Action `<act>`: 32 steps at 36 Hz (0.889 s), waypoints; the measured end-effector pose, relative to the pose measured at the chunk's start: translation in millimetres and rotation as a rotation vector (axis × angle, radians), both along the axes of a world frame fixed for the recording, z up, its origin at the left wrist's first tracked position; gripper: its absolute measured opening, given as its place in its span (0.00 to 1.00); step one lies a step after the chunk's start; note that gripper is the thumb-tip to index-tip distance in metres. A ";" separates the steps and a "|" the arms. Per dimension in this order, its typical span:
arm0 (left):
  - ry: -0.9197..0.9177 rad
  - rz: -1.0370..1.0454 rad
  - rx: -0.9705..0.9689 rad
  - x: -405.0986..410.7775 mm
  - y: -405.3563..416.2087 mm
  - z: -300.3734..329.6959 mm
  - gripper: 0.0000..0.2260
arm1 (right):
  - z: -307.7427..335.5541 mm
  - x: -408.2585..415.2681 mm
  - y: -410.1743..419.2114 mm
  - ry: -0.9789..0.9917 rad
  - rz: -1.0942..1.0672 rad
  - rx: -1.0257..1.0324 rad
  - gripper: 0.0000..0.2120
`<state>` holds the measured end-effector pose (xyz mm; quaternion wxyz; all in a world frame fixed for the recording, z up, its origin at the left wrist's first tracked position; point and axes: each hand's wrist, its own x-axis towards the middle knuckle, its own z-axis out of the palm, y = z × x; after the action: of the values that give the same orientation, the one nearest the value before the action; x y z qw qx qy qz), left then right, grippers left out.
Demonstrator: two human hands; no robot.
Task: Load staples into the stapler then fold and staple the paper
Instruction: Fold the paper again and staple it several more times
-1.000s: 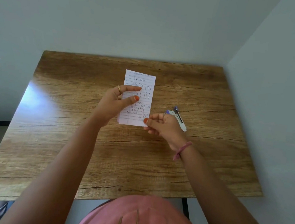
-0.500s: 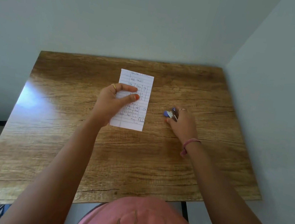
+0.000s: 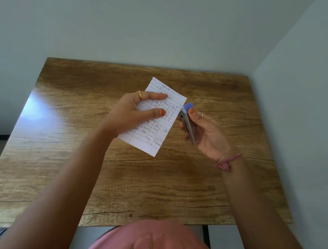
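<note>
Above the wooden table, roughly over its far-centre part, the folded paper is held up off the surface, tilted so its top leans right. It's lined, w/ handwritten tables on the side facing the camera. Left hand pinches it: thumb pressed on the front near mid-sheet, forefinger lying across the upper part, other fingers behind and hidden. A gold ring shows on that hand.

Just right of the paper, nearly touching its right edge, is the stapler: metal body w/ a blue-purple end pointing up and away. Right hand grips it, thumb pressing near the blue end, fingers curled round the underside. Can't tell if the stapler's mouth is on the paper edge or only beside it. A pink wristband sits on the right wrist.

Near side of the table: pink garment at the bottom edge of view.
</note>
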<state>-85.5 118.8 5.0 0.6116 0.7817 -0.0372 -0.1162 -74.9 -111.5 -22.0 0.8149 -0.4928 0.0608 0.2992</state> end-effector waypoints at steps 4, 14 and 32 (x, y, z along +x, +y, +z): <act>-0.002 -0.064 0.100 1.3 3.8 5.0 0.17 | 3.6 0.1 -2.4 -0.007 0.047 -0.033 0.17; -0.029 -0.211 0.234 5.6 6.8 18.2 0.17 | 15.7 -0.9 1.4 -0.032 0.110 -0.141 0.10; -0.075 -0.218 0.295 1.1 11.6 20.7 0.19 | 28.9 -12.3 15.4 -0.015 0.036 -0.192 0.16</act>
<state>-84.4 130.4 25.7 0.4724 0.8580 -0.1268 -0.1568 -87.2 -96.2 6.9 0.7587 -0.5720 0.0743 0.3029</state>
